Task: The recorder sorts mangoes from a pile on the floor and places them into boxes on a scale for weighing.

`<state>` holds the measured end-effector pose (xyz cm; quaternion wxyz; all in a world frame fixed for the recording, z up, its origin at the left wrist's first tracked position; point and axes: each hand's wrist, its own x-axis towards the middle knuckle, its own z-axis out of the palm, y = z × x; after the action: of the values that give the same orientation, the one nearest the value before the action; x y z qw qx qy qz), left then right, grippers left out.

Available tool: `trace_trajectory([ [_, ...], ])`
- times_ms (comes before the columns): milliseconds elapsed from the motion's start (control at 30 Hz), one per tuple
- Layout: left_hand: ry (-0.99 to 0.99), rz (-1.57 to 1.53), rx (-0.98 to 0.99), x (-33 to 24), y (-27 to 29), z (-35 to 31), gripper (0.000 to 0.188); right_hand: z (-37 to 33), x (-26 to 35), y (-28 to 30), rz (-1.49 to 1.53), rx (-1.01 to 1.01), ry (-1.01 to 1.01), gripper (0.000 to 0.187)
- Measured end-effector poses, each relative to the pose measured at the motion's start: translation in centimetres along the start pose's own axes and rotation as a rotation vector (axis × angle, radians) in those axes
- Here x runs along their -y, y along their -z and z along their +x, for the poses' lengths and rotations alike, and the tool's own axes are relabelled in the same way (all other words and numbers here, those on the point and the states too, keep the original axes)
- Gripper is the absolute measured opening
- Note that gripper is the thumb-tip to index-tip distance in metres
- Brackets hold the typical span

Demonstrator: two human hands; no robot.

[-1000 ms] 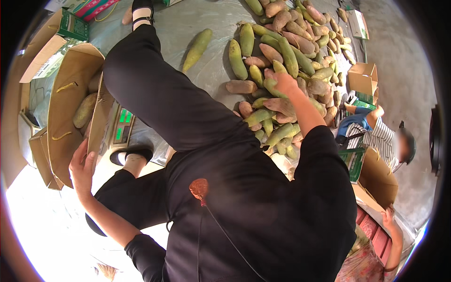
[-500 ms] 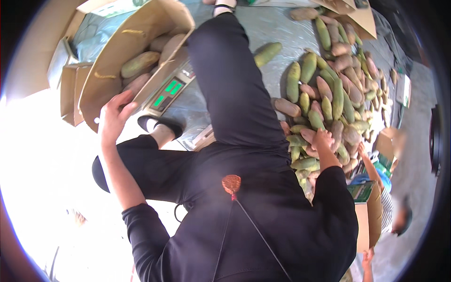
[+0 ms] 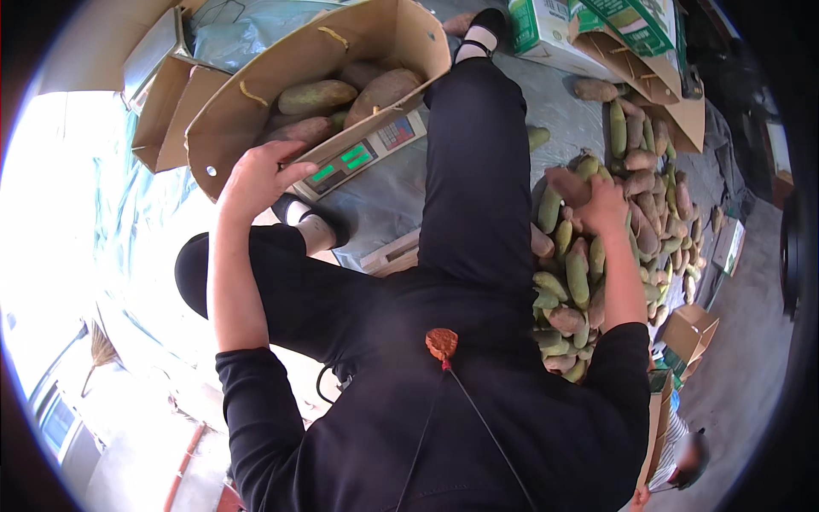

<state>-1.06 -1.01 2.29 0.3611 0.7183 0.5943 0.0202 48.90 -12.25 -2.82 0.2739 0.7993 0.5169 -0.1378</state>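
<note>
My left hand straddles the near wall of an open cardboard carton, fingers inside and thumb outside. Several thick, long vegetables, green and pinkish-brown, lie in the carton; one is a greenish one. Below the carton sits a digital scale with lit green digits. On my right, my right hand is over a large pile of the same vegetables. Its fingers are closed round a pinkish-brown vegetable, blurred by motion; my hand hides part of it.
White-and-green cartons and an open brown box stand at the far right. A smaller open box is left of the carton. Another person is at the lower right. A broom lies far left.
My right hand has moved away from my body, up the pile, and now holds a vegetable. My left hand stays at the carton's wall. The whole view has shifted.
</note>
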Motion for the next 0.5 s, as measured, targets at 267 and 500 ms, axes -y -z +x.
trace_trajectory([
  [267,-0.041,0.026,0.014,0.9,0.0,0.5,0.050,1.0,6.3,15.6,0.329,-0.695,0.464,0.062],
  [500,-0.022,0.017,0.021,0.6,0.4,0.3,0.049,-2.2,17.5,22.5,0.419,-0.904,0.964,0.062],
])
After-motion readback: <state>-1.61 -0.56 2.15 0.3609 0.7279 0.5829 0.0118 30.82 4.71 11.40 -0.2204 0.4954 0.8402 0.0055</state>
